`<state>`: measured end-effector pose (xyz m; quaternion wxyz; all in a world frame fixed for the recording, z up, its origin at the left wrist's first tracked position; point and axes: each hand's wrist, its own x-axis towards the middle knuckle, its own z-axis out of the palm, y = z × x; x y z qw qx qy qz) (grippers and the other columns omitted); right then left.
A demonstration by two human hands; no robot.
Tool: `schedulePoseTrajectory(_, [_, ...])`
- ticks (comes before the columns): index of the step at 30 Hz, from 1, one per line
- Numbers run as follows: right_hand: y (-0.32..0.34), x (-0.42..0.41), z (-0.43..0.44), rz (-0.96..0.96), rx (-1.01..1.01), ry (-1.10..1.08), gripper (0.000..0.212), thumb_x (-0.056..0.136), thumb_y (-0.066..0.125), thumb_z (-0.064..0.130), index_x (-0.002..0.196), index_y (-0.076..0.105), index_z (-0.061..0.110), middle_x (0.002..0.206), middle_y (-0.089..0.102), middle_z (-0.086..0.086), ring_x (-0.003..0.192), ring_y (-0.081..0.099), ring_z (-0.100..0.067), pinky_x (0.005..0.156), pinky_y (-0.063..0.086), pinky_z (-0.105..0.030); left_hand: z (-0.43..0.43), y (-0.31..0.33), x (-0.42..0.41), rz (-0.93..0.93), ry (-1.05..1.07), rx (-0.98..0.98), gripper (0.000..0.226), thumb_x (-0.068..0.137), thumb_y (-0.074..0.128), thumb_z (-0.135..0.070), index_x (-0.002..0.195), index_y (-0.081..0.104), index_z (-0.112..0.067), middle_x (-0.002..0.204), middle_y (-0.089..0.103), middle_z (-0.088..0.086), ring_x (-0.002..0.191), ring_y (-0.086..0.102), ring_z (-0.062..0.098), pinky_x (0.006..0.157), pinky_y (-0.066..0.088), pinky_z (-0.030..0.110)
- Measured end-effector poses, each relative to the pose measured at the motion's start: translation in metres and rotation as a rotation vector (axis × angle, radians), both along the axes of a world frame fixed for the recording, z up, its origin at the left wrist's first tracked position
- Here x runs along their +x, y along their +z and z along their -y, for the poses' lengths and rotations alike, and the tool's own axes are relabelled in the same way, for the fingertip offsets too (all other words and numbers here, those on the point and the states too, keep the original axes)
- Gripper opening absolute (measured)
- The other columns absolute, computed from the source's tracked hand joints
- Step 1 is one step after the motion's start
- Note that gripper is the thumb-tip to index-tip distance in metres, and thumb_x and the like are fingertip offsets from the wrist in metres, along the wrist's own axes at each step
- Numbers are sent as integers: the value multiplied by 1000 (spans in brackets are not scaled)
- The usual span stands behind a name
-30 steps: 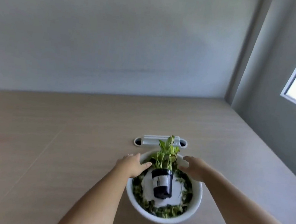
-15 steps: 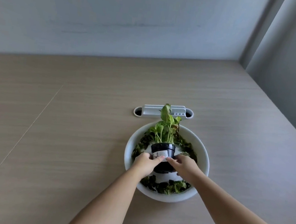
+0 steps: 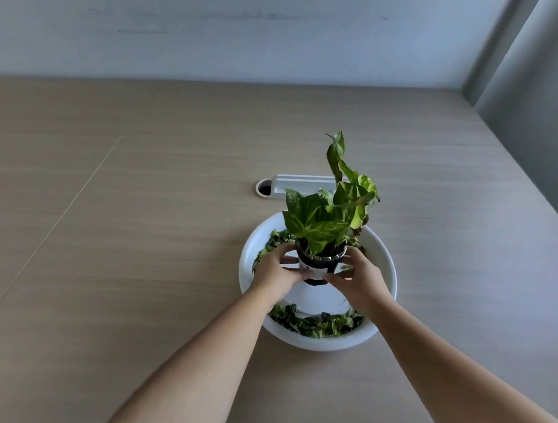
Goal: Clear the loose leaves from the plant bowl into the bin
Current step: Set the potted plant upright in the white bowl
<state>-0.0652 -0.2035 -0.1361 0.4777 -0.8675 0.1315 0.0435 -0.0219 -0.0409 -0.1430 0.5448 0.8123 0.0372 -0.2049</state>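
Observation:
A white plant bowl sits on the wooden table. Loose green leaves lie around its inside edge, mostly at the near side and the left. A small black pot with a white label and a leafy green plant is held above the bowl's middle. My left hand grips the pot from the left and my right hand grips it from the right. No bin is in view.
A white cable grommet with an oval hole is set into the table just behind the bowl. A grey wall runs along the table's far edge, with a corner at the right.
Both hands moved from the bowl's far rim to the pot, closed on it and raised it upright from the bowl. The camera tilted down.

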Motion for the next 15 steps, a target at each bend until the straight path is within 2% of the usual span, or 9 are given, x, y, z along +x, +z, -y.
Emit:
schedulePoseTrajectory(3, [-7,-3,-1,-7,23,-16,51,78,70,14,123,50,24,120,61,4,77,63,-2,69,48,-24,1,-8,-5,2,19,-21,51,74,79,-21,120,59,-31,113,68,-5,99,66,15,85,48,27])
schedulePoseTrajectory(6, [-15,-6,-1,-18,26,-17,47,79,69,15,120,49,26,123,60,4,82,65,-7,61,48,-24,0,-15,-9,19,17,-30,46,79,74,-16,121,59,-26,115,68,-3,103,64,15,83,48,26])
schedulePoseTrajectory(8, [-19,-6,-1,-29,19,-20,43,80,68,17,117,49,25,117,62,5,82,63,-2,54,49,-22,0,-18,-12,35,20,-30,34,81,71,-14,112,61,-22,114,67,-2,101,60,13,81,46,23])
schedulePoseTrajectory(10, [-23,-6,0,-55,3,-41,40,81,67,20,117,49,23,108,63,5,79,59,3,49,47,-21,3,-20,-14,41,30,-49,27,81,71,-13,103,60,-25,111,67,-3,101,59,12,79,46,21])
schedulePoseTrajectory(15, [-30,-7,2,-35,17,-38,39,82,65,23,117,47,25,107,63,7,95,64,-11,52,52,-28,7,-24,-12,45,45,-63,40,80,72,-14,119,61,-20,116,68,-1,102,63,11,77,46,14])
